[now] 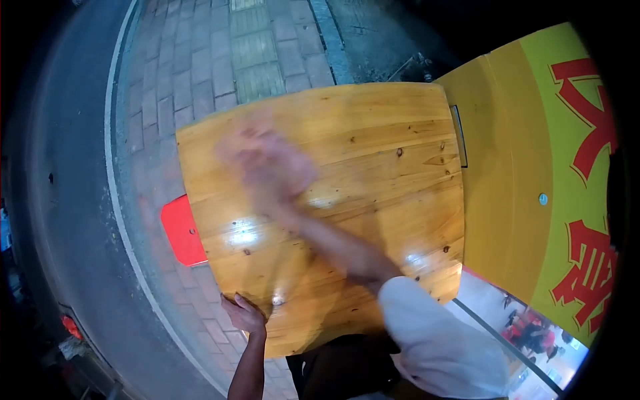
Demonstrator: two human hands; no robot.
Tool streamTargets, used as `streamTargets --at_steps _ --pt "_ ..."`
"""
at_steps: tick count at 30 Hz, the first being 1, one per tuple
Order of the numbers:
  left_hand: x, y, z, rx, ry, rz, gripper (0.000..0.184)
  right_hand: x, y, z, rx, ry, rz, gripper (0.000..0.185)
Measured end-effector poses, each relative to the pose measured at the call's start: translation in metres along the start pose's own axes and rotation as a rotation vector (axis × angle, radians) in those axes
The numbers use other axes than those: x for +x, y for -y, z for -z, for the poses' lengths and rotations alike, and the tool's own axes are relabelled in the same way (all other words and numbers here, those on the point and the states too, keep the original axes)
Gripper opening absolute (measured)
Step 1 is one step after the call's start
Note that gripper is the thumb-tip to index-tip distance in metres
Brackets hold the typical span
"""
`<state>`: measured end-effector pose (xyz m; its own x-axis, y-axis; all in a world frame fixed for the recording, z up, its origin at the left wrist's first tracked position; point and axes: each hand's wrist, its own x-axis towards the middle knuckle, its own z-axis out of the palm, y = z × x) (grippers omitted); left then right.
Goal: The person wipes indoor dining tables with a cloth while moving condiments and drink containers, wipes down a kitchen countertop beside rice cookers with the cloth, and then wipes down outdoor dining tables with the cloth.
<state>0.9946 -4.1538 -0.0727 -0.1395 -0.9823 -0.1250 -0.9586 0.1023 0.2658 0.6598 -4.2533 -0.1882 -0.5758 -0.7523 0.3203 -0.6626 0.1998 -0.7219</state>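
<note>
A wooden table (400, 207) with a glossy, knotted top fills the middle of the view. Out over its far left part reaches my right hand (270, 190), smeared by motion. A pinkish cloth (267, 143) is bunched in and under that hand, against the tabletop; its outline is blurred. My left hand (245, 315) grips the table's near left edge, some of its fingers hidden by the rim.
A red stool (185, 230) sticks out from under the table's left side. Brick paving (180, 73) and a road (73, 167) lie to the left. On the right stands a yellow panel (507, 167) with red characters.
</note>
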Motion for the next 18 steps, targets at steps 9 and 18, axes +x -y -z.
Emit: streamTargets --at_steps 9,18 --pt "0.004 -0.004 0.009 -0.049 0.061 0.038 0.065 0.043 -0.059 0.14 -0.025 0.137 -0.011 0.054" --pt "0.003 -0.005 0.011 -0.054 0.015 -0.014 0.054 0.111 -0.055 0.197 -0.574 -0.103 -0.674 0.053"
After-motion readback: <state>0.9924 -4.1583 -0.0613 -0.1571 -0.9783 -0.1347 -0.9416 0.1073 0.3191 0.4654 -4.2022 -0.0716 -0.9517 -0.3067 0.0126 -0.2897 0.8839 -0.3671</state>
